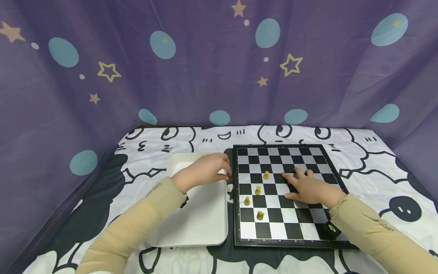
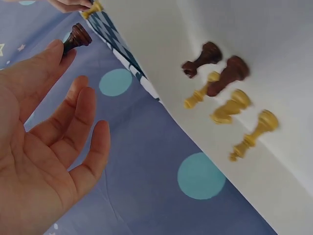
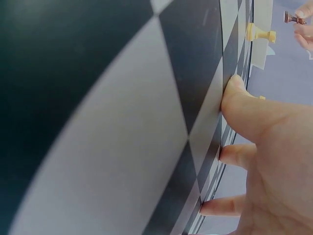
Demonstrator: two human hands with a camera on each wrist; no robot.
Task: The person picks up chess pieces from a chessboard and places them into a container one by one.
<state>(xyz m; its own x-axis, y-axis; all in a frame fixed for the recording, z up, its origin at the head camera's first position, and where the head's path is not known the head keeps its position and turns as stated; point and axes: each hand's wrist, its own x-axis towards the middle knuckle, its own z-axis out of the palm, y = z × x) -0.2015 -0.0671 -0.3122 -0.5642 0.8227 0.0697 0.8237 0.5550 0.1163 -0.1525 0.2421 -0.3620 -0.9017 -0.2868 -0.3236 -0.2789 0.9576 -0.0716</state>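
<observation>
My left hand (image 1: 205,171) is over the right side of the white tray (image 1: 202,224), close to the chessboard's left edge. Thumb and index finger pinch a dark brown chess piece (image 2: 78,36), its base sticking out past the fingertips; the other fingers are loosely bent. On the chessboard (image 1: 284,243) my right hand (image 1: 309,188) rests with fingers spread, fingertips touching the squares. Several yellow chess pieces stand on the board's left half, among them one (image 1: 266,175) to the left of that hand and another (image 1: 260,215) nearer the front.
Inside the tray, brown pieces (image 2: 234,71) and yellow pieces (image 2: 254,134) lie on their sides. Tray and board sit side by side on a cloth (image 1: 362,160) with cartoon faces. Behind the table hangs a purple curtain (image 1: 212,83). A small dark object (image 1: 332,229) shows by the right wrist.
</observation>
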